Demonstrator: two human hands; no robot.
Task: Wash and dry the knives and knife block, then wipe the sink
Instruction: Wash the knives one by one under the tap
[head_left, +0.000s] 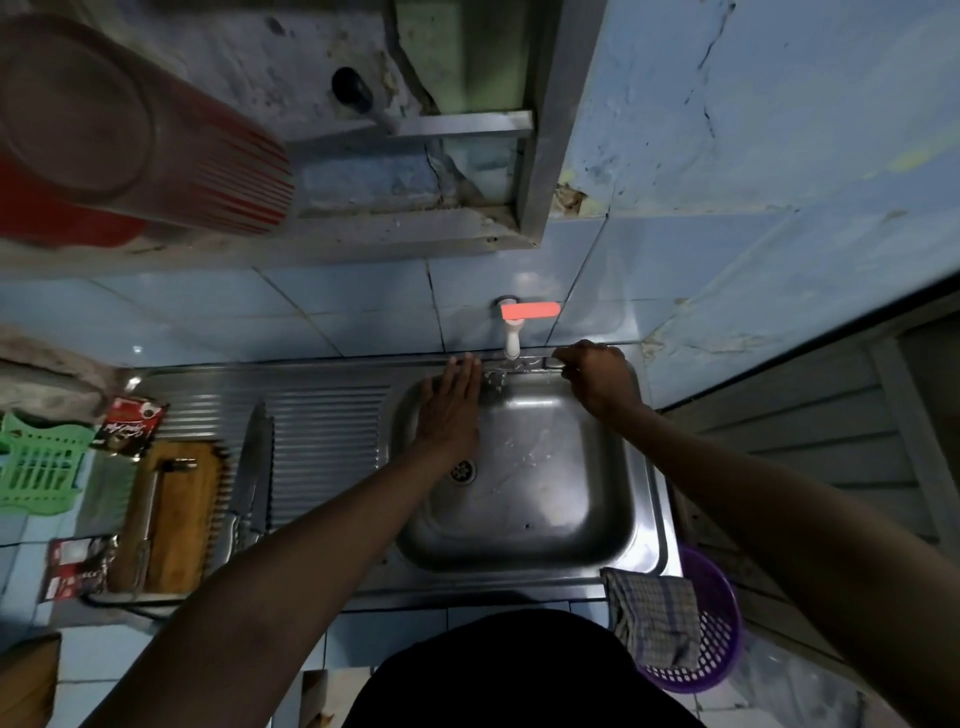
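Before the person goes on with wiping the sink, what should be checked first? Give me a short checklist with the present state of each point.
1. Knives out of the basin, lying on the draining board: ok.
2. Sink basin free of items: ok.
3. Tap turned off: cannot tell; no clear stream shows.
4. Checked cloth within reach, hanging over the sink's front right corner: ok.
5. Left hand flat and open over the basin's left wall: ok.
6. What the right hand grips at the back rim: cannot tell.

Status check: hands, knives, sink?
Left hand flat, open over the sink. Right hand curled at the back rim under the tap; grip unclear. Knives on drainboard. Cloth at front corner.
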